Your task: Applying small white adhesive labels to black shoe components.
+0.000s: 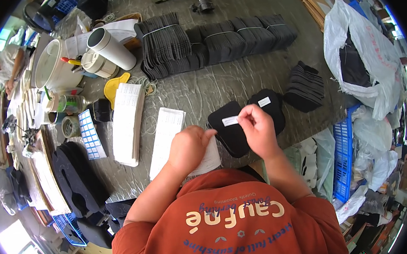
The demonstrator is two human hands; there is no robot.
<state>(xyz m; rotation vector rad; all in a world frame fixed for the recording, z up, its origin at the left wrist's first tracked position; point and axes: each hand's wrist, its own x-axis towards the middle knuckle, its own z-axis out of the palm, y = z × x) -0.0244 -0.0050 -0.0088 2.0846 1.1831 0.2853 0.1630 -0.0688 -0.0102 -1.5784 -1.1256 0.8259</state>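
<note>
One label [230,121], likely light and flimsy, suits edge-holding; right hand [260,129] pinches it over the black pad [232,139]; left hand [188,148] curls left of pad, contents unclear.

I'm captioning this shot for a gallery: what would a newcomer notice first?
Probably the rust-red shirt filling the lower middle. Just above it, the right hand has a small white label at its fingertips, over a black pad. Then the banded black bundles lined up at upper center.
</note>
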